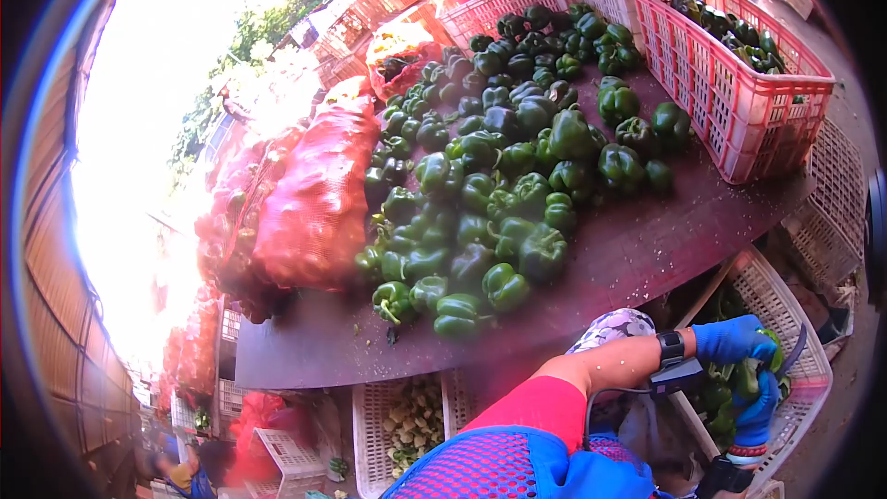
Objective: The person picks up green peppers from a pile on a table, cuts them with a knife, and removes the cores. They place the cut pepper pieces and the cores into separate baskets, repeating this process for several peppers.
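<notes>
I see both hands in blue gloves, down low and pressed together. The left hand (735, 340) has its fingers curled over the top of a green pepper (745, 379). The right hand (758, 404) sits just under the left and closes on the same pepper from below, so the pepper is pinched between the two gloves. A thin dark curved strip (795, 348) sticks out past the fingers on the far side. I cannot tell what it is or which hand has it.

A black band (672, 348) wraps the left wrist, with a cable running back along the forearm. Patterned cloth (614, 323) lies just behind that wrist.

Directly beneath the hands is a white crate (771, 288), with more green peppers (713, 399) in it on the wrist side of the gloves. Above the hands and well apart from them runs the dark table (647, 240). Its heap (490, 185) of green peppers spreads up and away from the left hand. A red crate (739, 102) of peppers stands on the table far above the hands. Red mesh sacks (314, 194) lie beyond the heap, farthest from both hands. Behind the left elbow, under the table edge, a second white crate (370, 425) holds pale pieces that I cannot make out.
</notes>
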Tool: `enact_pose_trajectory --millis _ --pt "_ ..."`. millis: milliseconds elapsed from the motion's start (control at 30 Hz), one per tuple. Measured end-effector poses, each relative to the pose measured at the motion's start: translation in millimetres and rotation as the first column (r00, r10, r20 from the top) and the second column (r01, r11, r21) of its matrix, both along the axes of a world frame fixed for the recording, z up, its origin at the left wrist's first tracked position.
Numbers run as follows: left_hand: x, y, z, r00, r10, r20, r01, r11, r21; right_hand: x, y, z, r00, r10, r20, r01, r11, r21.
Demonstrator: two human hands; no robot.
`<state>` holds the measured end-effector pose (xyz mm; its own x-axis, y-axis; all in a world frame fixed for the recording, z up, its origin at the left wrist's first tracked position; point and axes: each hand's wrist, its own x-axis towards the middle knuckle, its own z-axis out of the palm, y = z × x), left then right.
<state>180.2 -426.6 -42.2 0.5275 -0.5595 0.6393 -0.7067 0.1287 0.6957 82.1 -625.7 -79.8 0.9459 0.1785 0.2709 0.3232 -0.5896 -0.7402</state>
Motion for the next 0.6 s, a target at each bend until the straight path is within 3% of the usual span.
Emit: enact_pose_trajectory --millis 67,133,200,233,267,333,367,400,467,500,600 --pt "-0.4 4.0 4.2 0.997 0.029 -0.065 -0.030 0.999 -0.024 6.7 -14.2 -17.7 0.969 -0.024 -0.247 0.064 0.986 0.153" --pt "-5.3 13.0 25.9 0.972 -0.013 -0.234 0.026 0.998 0.051 4.9 -21.8 -9.0 0.983 0.000 -0.182 0.013 0.997 0.071" --pt "-4.2 30.4 62.0 0.871 -0.065 -0.488 0.190 0.959 0.210 7.0 1.9 44.2 0.972 0.149 0.183 -0.098 0.960 -0.261" --pt "-12.0 29.1 82.2 0.701 0.191 -0.687 0.136 0.910 0.391 10.4 15.4 50.4 0.998 0.026 0.062 -0.028 0.999 0.032" --pt "-11.1 24.2 74.2 0.756 0.286 -0.588 0.062 0.864 0.500 14.8 27.5 54.0 0.994 -0.058 -0.089 0.082 0.949 0.305" --pt "-14.2 4.1 47.7 0.819 0.446 -0.361 -0.103 0.734 0.672 14.0 27.8 52.3 0.952 -0.079 -0.297 0.229 0.827 0.514" --pt "-15.3 3.1 44.8 0.814 0.473 -0.338 -0.133 0.718 0.683 12.6 21.4 45.1 0.942 -0.059 -0.331 0.230 0.833 0.504" --pt "-15.4 2.7 42.8 0.777 0.443 -0.447 -0.110 0.795 0.596 12.4 14.5 36.2 0.931 -0.039 -0.362 0.229 0.837 0.497" --pt "-14.9 0.4 42.3 0.690 0.339 -0.640 -0.087 0.916 0.392 10.3 -17.7 7.4 0.978 -0.040 -0.206 0.066 0.990 0.124" --pt "-18.7 -0.3 48.6 0.590 0.298 -0.751 -0.130 0.952 0.276 8.8 -25.1 3.8 0.991 -0.018 -0.132 0.006 0.996 -0.088" --pt "-16.7 -7.0 35.2 0.643 0.511 -0.571 -0.321 0.856 0.404 8.6 -16.3 -17.3 0.977 -0.022 -0.212 0.047 0.992 0.114"
